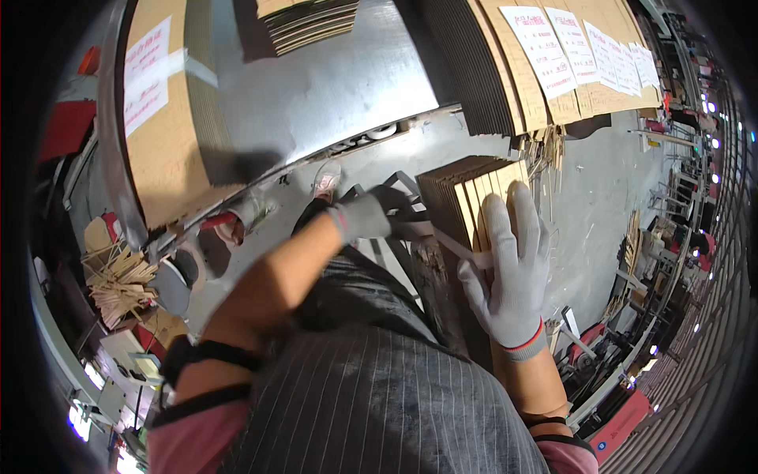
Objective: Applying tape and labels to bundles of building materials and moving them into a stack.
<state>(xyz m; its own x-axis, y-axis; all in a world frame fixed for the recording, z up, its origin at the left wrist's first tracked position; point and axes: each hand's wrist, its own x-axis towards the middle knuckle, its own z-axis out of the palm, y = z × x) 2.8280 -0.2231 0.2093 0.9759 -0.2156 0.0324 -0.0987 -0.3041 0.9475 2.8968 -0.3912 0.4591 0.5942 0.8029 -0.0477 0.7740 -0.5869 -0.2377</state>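
Observation:
A stack of brown cardboard sheets (454,189) stands on edge in front of me, right of centre. My right hand (509,272), in a pale grey knit glove with a red cuff line, lies on its near side with fingers stretched and spread. My left hand (367,217), gloved too, is left of the stack, its fingers dark and partly blurred. They look closed on the end of a pale, semi-clear strip of tape (458,246), which stretches across to the stack by my right palm. What carries the stack from below is mostly hidden.
A metal-topped table (316,95) lies ahead. On it are a labelled, taped cardboard bundle (170,110) at left, a small stack (312,28) at the back, and a big labelled stack (545,71) at right. Wood strips (122,276) are heaped at left. A shoe (326,180) shows below.

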